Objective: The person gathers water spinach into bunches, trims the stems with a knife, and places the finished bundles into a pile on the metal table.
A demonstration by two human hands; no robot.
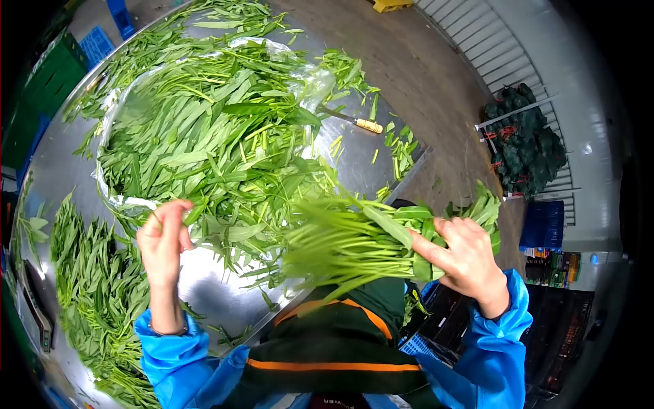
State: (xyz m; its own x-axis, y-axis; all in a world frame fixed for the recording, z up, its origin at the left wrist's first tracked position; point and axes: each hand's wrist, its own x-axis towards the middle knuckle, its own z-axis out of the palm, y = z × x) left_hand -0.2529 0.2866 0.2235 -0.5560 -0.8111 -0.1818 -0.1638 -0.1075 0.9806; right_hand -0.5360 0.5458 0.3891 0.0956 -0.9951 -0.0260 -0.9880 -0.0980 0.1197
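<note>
My right hand (466,253) is wrapped round a bunch of water spinach (371,238), its cut stems pointing left and its leaves out to the right. The stem ends are blurred by motion. To the left, my left hand (163,238) is raised with thumb and fingers pinched; a leaf shows right at the fingertips, but I cannot tell what is between them. Beyond both hands, a large heap of water spinach (197,116) lies in a clear plastic bag (315,83) on the metal table (211,290).
A knife with a yellow handle (368,125) lies by the heap. More greens (95,286) cover the table's left side. Dark net sacks (523,140) lean against a rail at right. Black crates (555,320) stand beside me at right, green crates (48,85) at far left.
</note>
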